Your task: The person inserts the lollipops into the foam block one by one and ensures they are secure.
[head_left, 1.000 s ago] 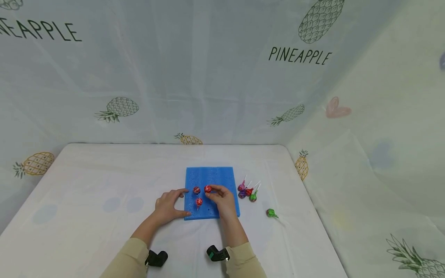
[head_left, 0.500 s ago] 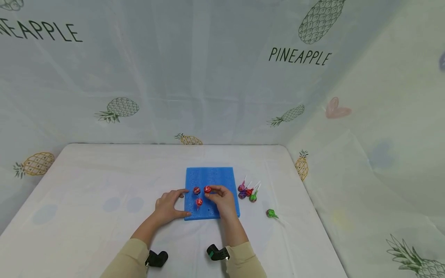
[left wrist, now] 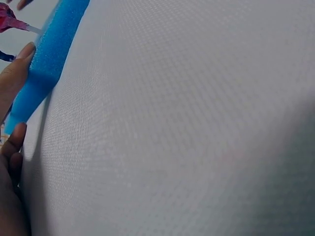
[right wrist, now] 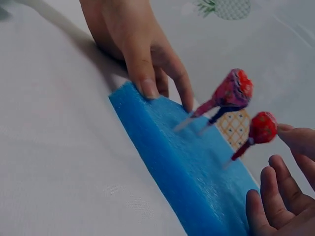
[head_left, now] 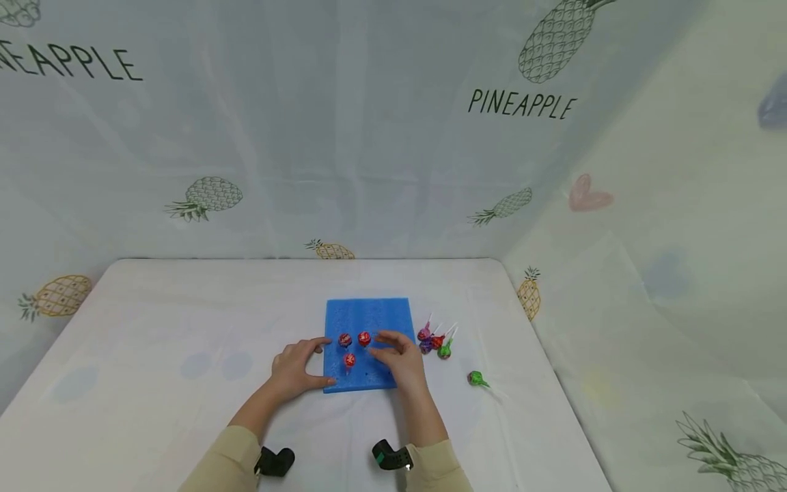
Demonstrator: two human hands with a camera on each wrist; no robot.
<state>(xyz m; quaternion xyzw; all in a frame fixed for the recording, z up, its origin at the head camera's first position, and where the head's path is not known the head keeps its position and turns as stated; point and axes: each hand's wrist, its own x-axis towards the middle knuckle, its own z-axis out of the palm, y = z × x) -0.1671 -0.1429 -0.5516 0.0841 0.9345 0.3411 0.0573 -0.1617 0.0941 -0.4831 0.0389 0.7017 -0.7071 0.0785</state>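
Observation:
A blue foam block [head_left: 359, 314] lies flat in the head view, with three lollipops stuck upright in it: a dark red one [head_left: 345, 339], a bright red one [head_left: 364, 338] and a nearer red one [head_left: 349, 359]. My left hand [head_left: 292, 369] rests against the block's left side, thumb and forefinger spread and touching its edge. In the right wrist view, the left thumb [right wrist: 148, 87] presses on the block's corner. My right hand [head_left: 401, 359] hovers over the block's right half, fingers parted and holding nothing. Its fingertips are just beside the bright red lollipop.
Right of the block lies a small cluster of lollipops, including a pink one [head_left: 424, 333], a red one [head_left: 438, 342] and a green one [head_left: 445, 350]. A single green lollipop [head_left: 476, 378] lies closer on the white tablecloth [head_left: 203, 321]. A printed curtain hangs behind the table.
My right hand has let go of the bright red lollipop and drawn slightly right and back, its fingers opening. That lollipop stands by itself. The left hand keeps its place; the head view has shifted slightly.

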